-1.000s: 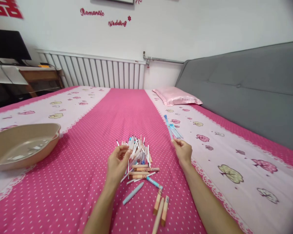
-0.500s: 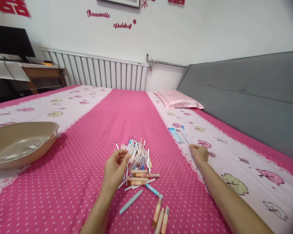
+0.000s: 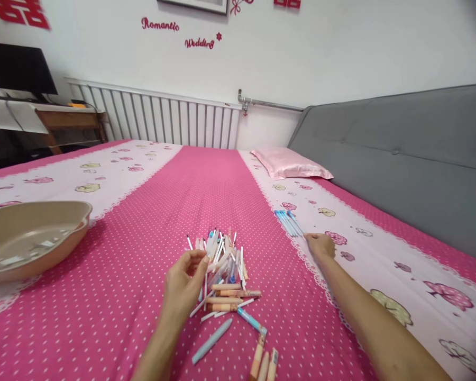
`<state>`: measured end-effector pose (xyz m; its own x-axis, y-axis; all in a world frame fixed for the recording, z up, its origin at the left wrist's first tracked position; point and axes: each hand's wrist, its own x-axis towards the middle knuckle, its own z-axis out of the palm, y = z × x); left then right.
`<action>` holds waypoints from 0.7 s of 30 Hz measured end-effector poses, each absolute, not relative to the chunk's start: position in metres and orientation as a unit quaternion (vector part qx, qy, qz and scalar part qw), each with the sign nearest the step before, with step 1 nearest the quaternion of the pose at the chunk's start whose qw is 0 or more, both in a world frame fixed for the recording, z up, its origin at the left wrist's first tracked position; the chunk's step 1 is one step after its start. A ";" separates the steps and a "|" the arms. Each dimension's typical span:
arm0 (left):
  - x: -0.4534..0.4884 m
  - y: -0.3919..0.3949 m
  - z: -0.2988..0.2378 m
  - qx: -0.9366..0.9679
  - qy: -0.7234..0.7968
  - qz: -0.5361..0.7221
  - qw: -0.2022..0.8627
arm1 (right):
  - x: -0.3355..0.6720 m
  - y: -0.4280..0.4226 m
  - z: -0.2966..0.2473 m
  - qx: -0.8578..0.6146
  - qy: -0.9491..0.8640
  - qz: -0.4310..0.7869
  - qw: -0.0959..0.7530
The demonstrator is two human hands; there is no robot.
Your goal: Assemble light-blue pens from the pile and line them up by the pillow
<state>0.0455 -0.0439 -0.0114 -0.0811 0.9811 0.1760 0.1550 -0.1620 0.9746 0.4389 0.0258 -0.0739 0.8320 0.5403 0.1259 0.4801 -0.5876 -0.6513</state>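
My right hand pinches the lower end of a slim blue-topped pen, low over the bed. The pen lies at the right side of a row of similar blue pens. My left hand is at the left edge of a mixed pile of pens and white sticks. Its thumb and fingertips are curled together, and what they hold, if anything, cannot be made out. In front of the pile are several peach-coloured pens, a blue-and-white pen and a grey-blue pen.
A beige basin stands at the left on the pink dotted bedspread, with a few pale pieces inside. A pink pillow lies at the back right by the grey headboard. Several peach pens lie near the front edge.
My right hand has lowered the blue pen, which now lies closer to the row and lines up with it. My left hand has barely moved. The view has shifted slightly.
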 end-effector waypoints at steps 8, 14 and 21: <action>0.044 -0.044 -0.009 0.553 0.524 0.521 0.385 | 0.439 0.032 -0.075 -0.886 -0.299 0.035 0.352; 0.044 -0.043 -0.008 0.555 0.531 0.513 0.382 | 0.439 0.032 -0.076 -0.884 -0.309 0.036 0.349; 0.044 -0.044 -0.006 0.548 0.527 0.526 0.381 | 0.440 0.031 -0.077 -0.878 -0.324 0.029 0.352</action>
